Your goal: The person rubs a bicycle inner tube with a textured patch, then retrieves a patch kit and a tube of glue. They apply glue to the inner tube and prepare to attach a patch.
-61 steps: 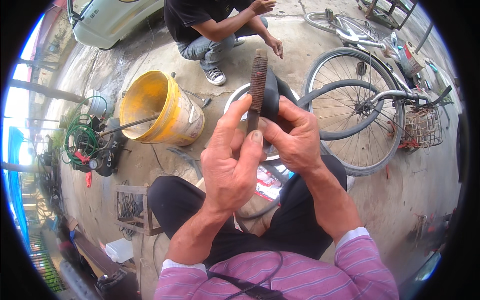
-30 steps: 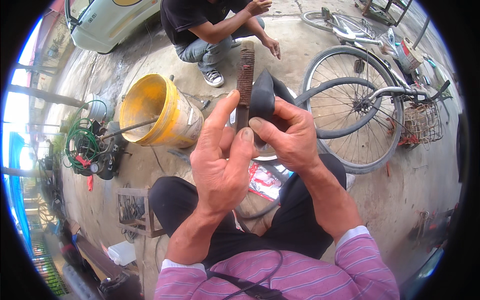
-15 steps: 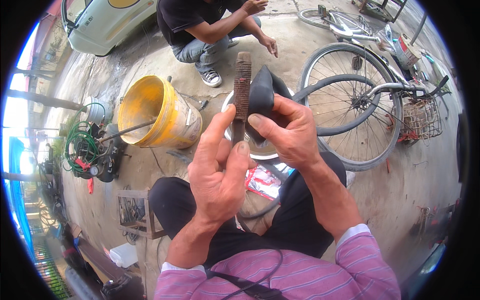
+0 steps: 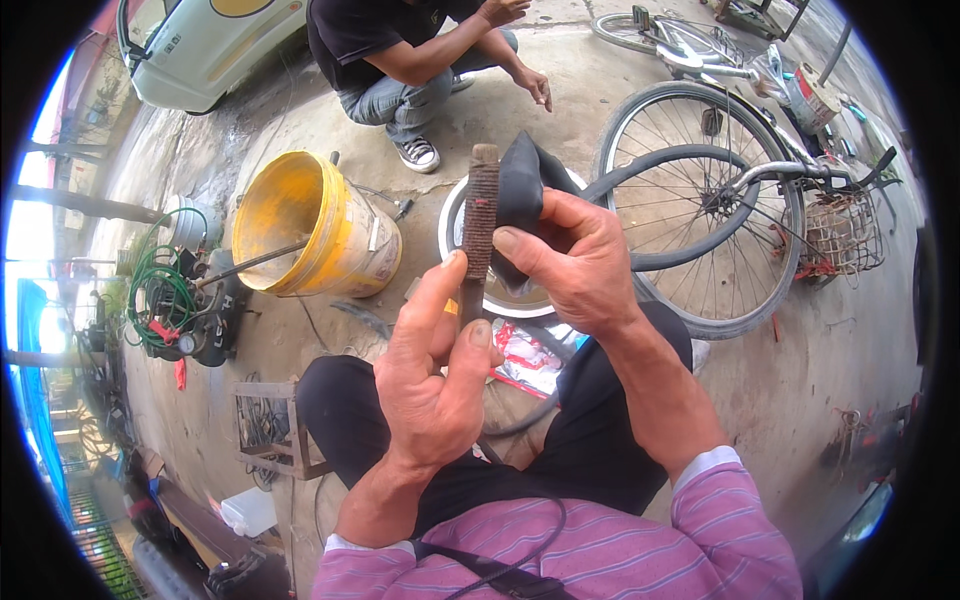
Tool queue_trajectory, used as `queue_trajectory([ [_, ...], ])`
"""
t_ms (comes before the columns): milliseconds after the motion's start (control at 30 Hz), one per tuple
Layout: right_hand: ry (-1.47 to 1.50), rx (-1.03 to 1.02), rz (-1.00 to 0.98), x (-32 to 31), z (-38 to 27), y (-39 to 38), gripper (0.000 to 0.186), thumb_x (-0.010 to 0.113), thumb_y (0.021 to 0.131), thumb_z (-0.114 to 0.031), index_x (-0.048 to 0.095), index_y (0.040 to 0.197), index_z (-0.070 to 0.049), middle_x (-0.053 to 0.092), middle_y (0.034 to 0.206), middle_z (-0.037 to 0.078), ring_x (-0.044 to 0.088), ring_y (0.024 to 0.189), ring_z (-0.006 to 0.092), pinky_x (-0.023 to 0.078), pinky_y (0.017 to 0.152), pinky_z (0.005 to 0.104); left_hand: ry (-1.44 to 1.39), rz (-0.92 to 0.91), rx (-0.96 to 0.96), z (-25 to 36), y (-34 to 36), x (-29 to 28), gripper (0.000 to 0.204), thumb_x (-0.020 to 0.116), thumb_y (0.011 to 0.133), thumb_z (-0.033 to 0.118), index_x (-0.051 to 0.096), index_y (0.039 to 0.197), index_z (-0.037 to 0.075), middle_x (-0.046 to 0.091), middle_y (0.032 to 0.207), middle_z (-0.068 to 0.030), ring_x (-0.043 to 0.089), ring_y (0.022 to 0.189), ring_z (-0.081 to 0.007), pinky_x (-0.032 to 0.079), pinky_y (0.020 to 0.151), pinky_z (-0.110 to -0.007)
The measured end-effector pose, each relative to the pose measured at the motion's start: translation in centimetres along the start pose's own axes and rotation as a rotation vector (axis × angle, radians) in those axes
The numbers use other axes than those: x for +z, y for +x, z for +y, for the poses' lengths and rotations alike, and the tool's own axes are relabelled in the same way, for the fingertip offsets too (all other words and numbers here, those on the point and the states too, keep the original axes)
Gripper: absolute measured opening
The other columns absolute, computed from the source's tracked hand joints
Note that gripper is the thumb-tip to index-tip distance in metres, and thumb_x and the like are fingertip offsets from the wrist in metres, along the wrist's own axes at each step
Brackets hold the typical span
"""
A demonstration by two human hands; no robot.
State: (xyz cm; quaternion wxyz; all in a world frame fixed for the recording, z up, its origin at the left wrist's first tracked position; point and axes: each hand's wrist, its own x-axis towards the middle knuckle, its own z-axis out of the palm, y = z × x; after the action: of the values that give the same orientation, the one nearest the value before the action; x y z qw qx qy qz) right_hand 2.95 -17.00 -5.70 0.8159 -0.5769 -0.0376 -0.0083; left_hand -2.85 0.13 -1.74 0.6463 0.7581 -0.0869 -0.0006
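My left hand (image 4: 432, 385) pinches the lower end of a narrow brown rasp (image 4: 481, 215) with a ridged face, which stands nearly upright. Right against it, my right hand (image 4: 580, 262) grips a folded part of a black rubber inner tube (image 4: 521, 185) between thumb and fingers. The rest of the tube loops to the right across a bicycle wheel (image 4: 704, 205). Beneath my hands, and partly hidden by them, is a white round basin (image 4: 452, 222).
A yellow bucket (image 4: 318, 225) stands to the left, beside an air compressor (image 4: 205, 330) with a green hose. Opposite me another person (image 4: 400, 75) crouches. A wire-filled crate (image 4: 272, 428) lies by my left knee. A red and white packet (image 4: 528, 360) rests between my legs.
My left hand has drawn the rasp downward, toward me, along the tube. My right hand and the tube have shifted only slightly.
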Motion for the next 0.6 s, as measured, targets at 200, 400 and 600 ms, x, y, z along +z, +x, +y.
queue_trajectory([
  [200, -0.049, -0.05, -0.018, 0.3, 0.6, 0.0, 0.017, 0.076, 0.093, -0.006, 0.073, 0.107, 0.003, 0.07, 0.092, -0.003, 0.061, 0.088, 0.0042, 0.051, 0.078, 0.023, 0.05, -0.02, -0.004, 0.3, 2.4, 0.4, 0.056, 0.053, 0.104, 0.002, 0.04, 0.158, -0.001, 0.066, 0.076, -0.0037, 0.049, 0.057, -0.0012, 0.038, 0.05, -0.018],
  [400, 0.014, -0.055, 0.011, 0.1, 0.1, 0.1, 0.01, 0.075, 0.094, -0.005, 0.073, 0.101, 0.002, 0.069, 0.089, -0.004, 0.058, 0.084, 0.0027, 0.049, 0.074, 0.0216, 0.047, -0.01, 0.003, 0.9, 0.2, -0.1, 0.056, 0.053, 0.104, 0.002, 0.04, 0.158, -0.001, 0.067, 0.077, -0.0039, 0.049, 0.057, -0.0012, 0.038, 0.051, -0.018],
  [600, -0.055, -0.062, -0.022, -0.1, 1.0, 0.2, 0.009, 0.074, 0.095, -0.006, 0.073, 0.102, 0.0, 0.066, 0.087, -0.004, 0.058, 0.083, 0.0026, 0.05, 0.075, 0.0224, 0.041, -0.003, 0.013, -0.8, 1.0, 0.7, 0.054, 0.054, 0.103, 0.002, 0.042, 0.157, 0.0, 0.066, 0.076, -0.003, 0.05, 0.057, -0.0018, 0.039, 0.053, -0.018],
])
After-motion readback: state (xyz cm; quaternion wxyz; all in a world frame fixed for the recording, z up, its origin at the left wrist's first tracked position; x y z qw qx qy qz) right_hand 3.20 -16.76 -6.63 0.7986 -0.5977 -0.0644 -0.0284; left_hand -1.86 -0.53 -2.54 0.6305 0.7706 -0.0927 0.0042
